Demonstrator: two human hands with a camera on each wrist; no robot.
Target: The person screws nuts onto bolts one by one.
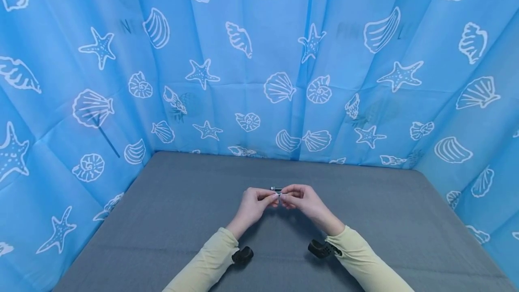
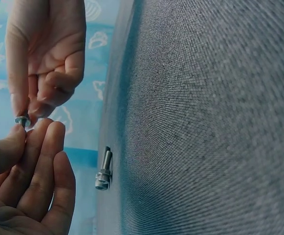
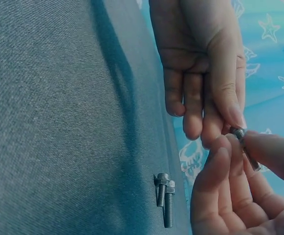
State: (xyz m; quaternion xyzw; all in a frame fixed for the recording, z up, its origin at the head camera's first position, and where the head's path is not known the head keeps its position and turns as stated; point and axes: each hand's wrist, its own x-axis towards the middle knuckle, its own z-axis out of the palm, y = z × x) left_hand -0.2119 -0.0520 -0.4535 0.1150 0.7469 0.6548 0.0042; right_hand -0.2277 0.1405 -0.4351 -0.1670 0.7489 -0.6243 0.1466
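Fingertip to fingertip, my left hand (image 1: pixel 253 204) and right hand (image 1: pixel 306 202) meet above the grey table. Between them is a small metal bolt (image 3: pixel 252 161), its thin shank slanting past the right thumb. In the right wrist view, the left thumb and fingers pinch it at its upper end, while the right thumb and fingers pinch it just below. A metal ring-like part (image 2: pixel 22 120) on it shows in the left wrist view; whether this is a nut or the head I cannot tell. Two more bolts with nuts, one shorter (image 3: pixel 162 190) and one longer (image 3: pixel 169 205), lie side by side just beyond the hands.
Grey cloth covers the table (image 1: pixel 182 238). A blue curtain (image 1: pixel 251 71) with white shells and starfish stands behind it and along both sides. Dark wrist cameras hang under the left sleeve (image 1: pixel 207 260) and right sleeve (image 1: pixel 365 260).
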